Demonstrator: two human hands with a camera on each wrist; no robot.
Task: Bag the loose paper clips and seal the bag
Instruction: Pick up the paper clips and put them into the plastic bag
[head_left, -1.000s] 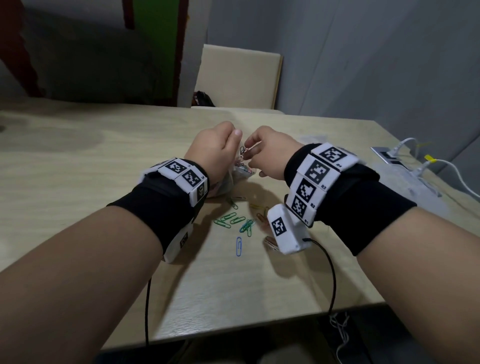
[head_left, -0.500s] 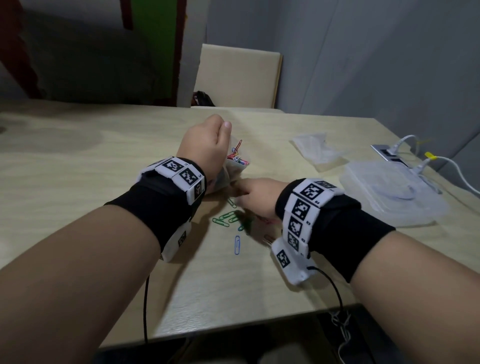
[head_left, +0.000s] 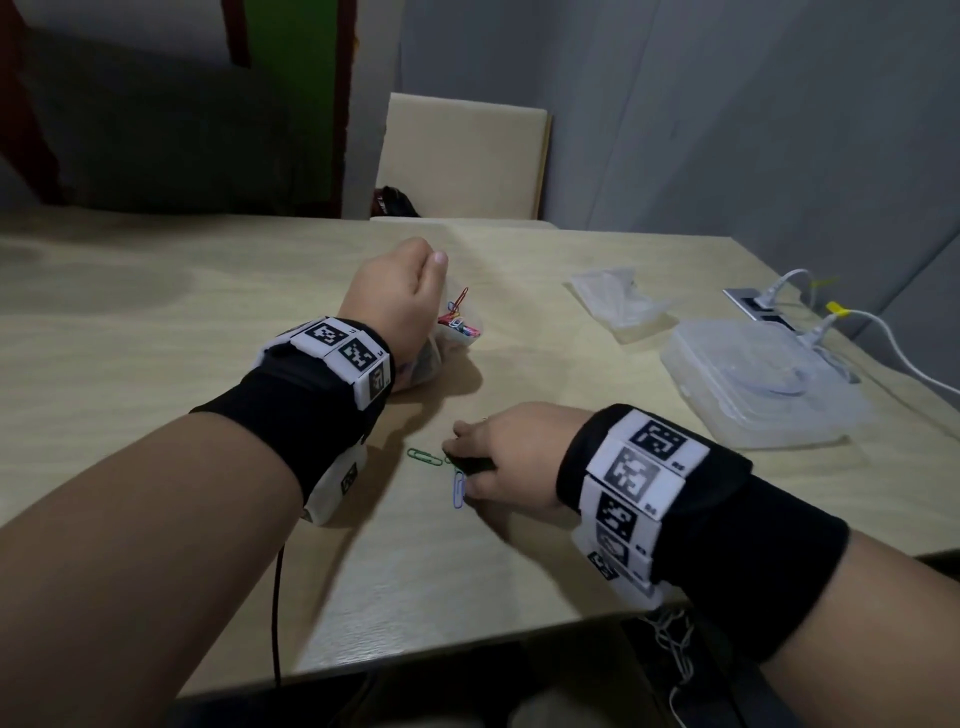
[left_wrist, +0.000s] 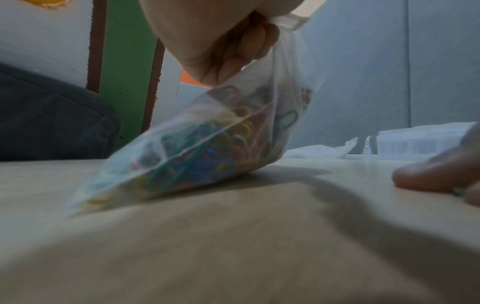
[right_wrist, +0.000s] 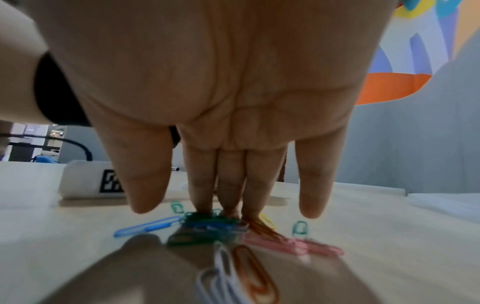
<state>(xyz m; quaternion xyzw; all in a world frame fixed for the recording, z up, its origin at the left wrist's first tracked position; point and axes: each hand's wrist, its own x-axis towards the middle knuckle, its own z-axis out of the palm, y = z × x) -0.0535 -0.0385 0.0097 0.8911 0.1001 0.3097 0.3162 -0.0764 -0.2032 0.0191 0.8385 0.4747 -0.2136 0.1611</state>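
Observation:
A clear plastic bag (head_left: 460, 340) partly filled with coloured paper clips rests slumped on the wooden table (head_left: 156, 322). My left hand (head_left: 400, 296) grips its top edge; in the left wrist view the curled fingers (left_wrist: 241, 47) bunch the bag (left_wrist: 202, 144) at its mouth. My right hand (head_left: 509, 457) is down on the table nearer me, its straight fingertips (right_wrist: 228, 197) pressing on a heap of loose green and blue clips (right_wrist: 205, 226). Pink clips (right_wrist: 293, 244) and a blue clip (right_wrist: 148, 227) lie beside them. A green clip (head_left: 425, 457) and a blue clip (head_left: 458, 491) show left of that hand.
A clear lidded plastic box (head_left: 753, 384) and a crumpled empty bag (head_left: 618, 301) lie at the right. Behind them is a table socket (head_left: 763, 317) with white cables. A chair (head_left: 462, 156) stands at the far edge. The near table edge runs just below my right wrist.
My right hand left the bag's mouth, dropped to the table and now presses on the loose clips, drawn closer to me. The left hand kept hold of the bag.

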